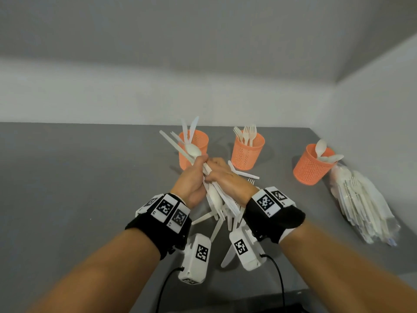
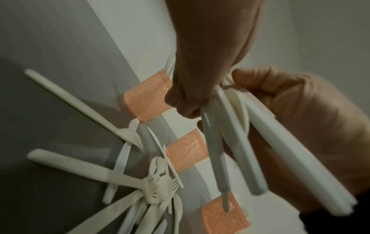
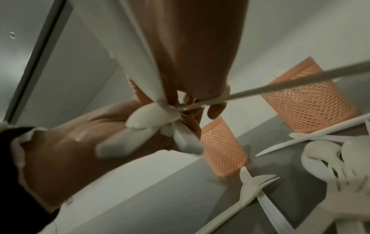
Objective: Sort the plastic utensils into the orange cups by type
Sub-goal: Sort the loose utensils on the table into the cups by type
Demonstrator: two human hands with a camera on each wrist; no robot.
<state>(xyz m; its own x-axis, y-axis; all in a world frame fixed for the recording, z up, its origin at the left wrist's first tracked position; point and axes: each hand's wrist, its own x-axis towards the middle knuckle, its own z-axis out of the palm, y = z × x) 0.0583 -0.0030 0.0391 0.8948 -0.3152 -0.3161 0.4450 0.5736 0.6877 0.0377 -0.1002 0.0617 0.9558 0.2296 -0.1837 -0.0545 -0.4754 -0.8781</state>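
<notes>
- The left hand is curled tightly round a mixed bundle of white plastic utensils, held above the grey tabletop in front of the left orange mesh cup.
- The right hand closes on the same bundle from the other side; its fingertips seem to pinch one piece, but which one is hidden.
- A spoon bowl and long handles fan out of the top of the fist, so pulling one piece could drag its neighbours loose and scatter them.
- Below lies a loose heap of white forks, knives and spoons; anything dropped there would tangle again.
- The left cup holds knives, the middle orange mesh cup forks, the right orange mesh cup spoons; a hurried drop risks the wrong cup.
- The light cups could tip if the bundle's ends knock them.
- A clear bag of packed white utensils lies against the right cup.
</notes>
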